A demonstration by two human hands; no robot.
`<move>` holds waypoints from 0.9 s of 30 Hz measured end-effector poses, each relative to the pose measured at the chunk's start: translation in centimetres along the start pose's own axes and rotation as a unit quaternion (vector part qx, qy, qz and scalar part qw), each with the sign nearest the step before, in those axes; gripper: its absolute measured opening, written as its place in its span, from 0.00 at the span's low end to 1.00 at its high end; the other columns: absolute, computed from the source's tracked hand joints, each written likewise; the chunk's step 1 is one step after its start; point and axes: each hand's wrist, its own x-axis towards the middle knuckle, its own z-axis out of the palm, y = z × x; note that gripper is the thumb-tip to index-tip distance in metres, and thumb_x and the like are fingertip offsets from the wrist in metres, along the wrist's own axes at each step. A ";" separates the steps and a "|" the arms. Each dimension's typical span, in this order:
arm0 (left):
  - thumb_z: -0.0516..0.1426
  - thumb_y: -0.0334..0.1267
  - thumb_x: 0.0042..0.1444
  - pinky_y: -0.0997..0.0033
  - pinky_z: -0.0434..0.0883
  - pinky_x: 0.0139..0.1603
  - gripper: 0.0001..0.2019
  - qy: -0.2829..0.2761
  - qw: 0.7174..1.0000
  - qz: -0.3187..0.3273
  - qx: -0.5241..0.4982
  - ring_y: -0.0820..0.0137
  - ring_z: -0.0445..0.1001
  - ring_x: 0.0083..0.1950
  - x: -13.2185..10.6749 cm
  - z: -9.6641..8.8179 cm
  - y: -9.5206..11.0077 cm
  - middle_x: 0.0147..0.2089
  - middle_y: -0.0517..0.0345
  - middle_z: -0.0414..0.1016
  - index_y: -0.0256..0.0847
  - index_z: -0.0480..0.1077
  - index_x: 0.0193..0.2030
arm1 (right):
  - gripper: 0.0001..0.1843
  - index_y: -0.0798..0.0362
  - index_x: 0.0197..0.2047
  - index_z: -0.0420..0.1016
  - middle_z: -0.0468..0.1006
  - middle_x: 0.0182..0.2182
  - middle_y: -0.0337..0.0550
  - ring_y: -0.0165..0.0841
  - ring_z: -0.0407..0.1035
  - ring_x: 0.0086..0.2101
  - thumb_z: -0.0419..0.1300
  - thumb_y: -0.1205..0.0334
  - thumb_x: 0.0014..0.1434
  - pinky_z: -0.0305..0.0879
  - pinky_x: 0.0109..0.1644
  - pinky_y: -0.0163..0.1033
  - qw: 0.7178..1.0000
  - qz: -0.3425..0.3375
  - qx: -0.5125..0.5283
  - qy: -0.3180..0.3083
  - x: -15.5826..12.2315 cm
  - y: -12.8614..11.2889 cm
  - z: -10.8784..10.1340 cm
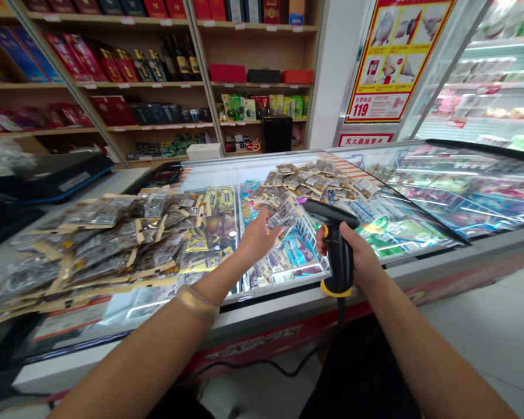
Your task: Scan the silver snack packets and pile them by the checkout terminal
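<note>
My right hand (360, 256) is wrapped round the handle of a black and yellow barcode scanner (338, 250), whose head points left. In my left hand (259, 235), thumb and fingers close on a small clear-fronted snack packet (284, 214) in front of the scanner's head. The packet's contents are too blurred to make out. Just beyond it, a pile of similar packets (318, 180) lies on the freezer's glass lid. A larger pile of packets with tan edges (113, 238) spreads to the left of my left hand.
Beneath the glass lie frozen goods in wire baskets (305, 227). The scanner's cable (283, 369) hangs down before the freezer's front edge (279, 308). A black device (52, 174) stands at the left, and shelves (157, 84) of boxes and bottles line the back.
</note>
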 end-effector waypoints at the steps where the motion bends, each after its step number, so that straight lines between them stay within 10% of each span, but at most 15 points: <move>1: 0.55 0.45 0.56 0.62 0.70 0.45 0.13 0.004 1.000 0.018 -0.025 0.60 0.74 0.48 -0.2 0.0 -0.1 0.48 0.48 0.73 0.42 0.61 0.44 | 0.22 0.55 0.30 0.76 0.72 0.24 0.42 0.29 0.65 0.25 0.61 0.42 0.52 0.62 0.29 0.34 1.000 -0.005 0.001 -0.002 -0.1 0.0 0.0; 27: 0.54 0.40 0.57 0.62 0.69 0.51 0.10 0.054 0.992 0.063 -0.094 0.62 0.74 0.50 -0.7 0.2 0.0 0.46 0.50 0.74 0.43 0.60 0.44 | 0.22 0.53 0.30 0.73 0.70 0.25 0.43 0.33 0.65 0.27 0.59 0.41 0.52 0.63 0.32 0.38 0.999 -0.001 -0.033 -0.003 -0.6 -0.2 0.0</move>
